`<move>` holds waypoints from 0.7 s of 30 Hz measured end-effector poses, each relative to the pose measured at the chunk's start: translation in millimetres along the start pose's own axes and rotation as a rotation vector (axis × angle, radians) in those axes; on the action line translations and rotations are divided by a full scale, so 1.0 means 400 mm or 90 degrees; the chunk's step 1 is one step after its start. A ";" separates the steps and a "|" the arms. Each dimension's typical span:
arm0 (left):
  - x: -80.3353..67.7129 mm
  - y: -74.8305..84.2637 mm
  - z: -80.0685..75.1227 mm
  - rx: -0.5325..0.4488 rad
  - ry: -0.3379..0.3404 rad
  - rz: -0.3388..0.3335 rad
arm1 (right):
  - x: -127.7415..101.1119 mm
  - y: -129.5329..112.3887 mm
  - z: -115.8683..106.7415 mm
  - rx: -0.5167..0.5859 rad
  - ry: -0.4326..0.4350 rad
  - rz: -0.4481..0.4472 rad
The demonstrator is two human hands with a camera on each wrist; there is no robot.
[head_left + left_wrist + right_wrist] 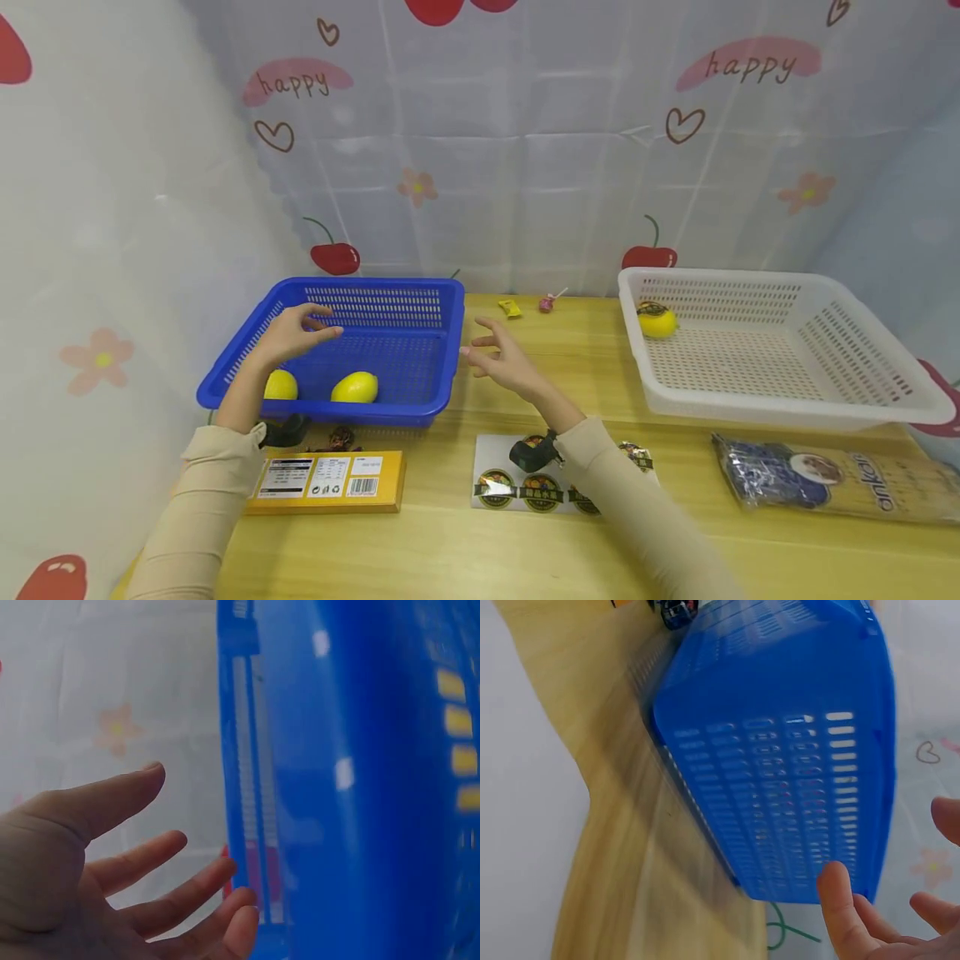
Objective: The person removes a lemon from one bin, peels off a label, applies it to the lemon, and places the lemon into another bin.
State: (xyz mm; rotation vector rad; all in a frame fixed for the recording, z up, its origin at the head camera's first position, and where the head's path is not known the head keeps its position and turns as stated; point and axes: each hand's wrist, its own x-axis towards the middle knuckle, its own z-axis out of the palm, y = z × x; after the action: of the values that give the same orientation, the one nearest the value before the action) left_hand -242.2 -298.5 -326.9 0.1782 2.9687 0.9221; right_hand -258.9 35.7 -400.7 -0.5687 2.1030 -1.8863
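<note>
In the head view, left hand is above the blue basket, right hand beside it, both loosely spread; inside, one lemon is partly hidden (by the wrist). Left wrist: basket looks blurred. Right wrist: hand is cut off.

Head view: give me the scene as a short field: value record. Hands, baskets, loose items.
left_hand: left hand, holding nothing, at blue basket's left part; contact unclear
right_hand: right hand, holding nothing, by that basket's right side; contact unclear
blue_basket: lemon; second lemon, partly hidden
white_basket: white basket with stickered lemon
rear_between_baskets: yellow wrapped candy, pink lollipop
front: yellow box, sticker sheet, spaghetti packet
</note>
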 end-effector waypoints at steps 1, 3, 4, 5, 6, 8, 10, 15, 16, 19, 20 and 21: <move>0.004 -0.012 -0.010 0.008 -0.011 -0.009 | 0.006 0.002 0.008 0.011 0.001 0.002; 0.013 -0.035 -0.031 0.016 -0.036 -0.026 | 0.017 0.007 0.021 0.029 0.001 0.004; 0.017 -0.046 -0.040 0.022 -0.046 -0.032 | 0.022 0.010 0.027 0.032 0.001 0.000; 0.021 -0.056 -0.050 0.028 -0.056 -0.039 | 0.026 0.012 0.032 0.034 0.000 -0.005; 0.024 -0.066 -0.059 0.036 -0.065 -0.045 | 0.030 0.015 0.037 0.034 -0.002 -0.008; 0.031 -0.084 -0.075 0.042 -0.094 -0.057 | 0.036 0.020 0.045 0.030 -0.012 -0.016; 0.036 -0.099 -0.089 0.040 -0.137 -0.074 | 0.040 0.025 0.052 0.022 -0.022 -0.021; 0.048 -0.128 -0.114 -0.020 -0.267 -0.150 | 0.047 0.034 0.060 0.019 -0.036 -0.029; 0.050 -0.134 -0.118 -0.033 -0.287 -0.168 | 0.047 0.035 0.062 0.016 -0.034 -0.031; 0.059 -0.149 -0.126 -0.056 -0.335 -0.222 | 0.047 0.034 0.062 0.018 -0.036 -0.033; 0.062 -0.154 -0.127 -0.060 -0.347 -0.239 | 0.046 0.033 0.062 0.019 -0.038 -0.033; 0.066 -0.157 -0.126 -0.065 -0.358 -0.254 | 0.046 0.033 0.062 0.021 -0.039 -0.032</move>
State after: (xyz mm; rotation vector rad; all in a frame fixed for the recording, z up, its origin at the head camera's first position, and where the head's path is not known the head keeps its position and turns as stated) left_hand -277.7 -375.1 -320.7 -0.1348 2.3160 0.8017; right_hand -265.6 6.4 -415.5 -0.6701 2.0343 -1.9010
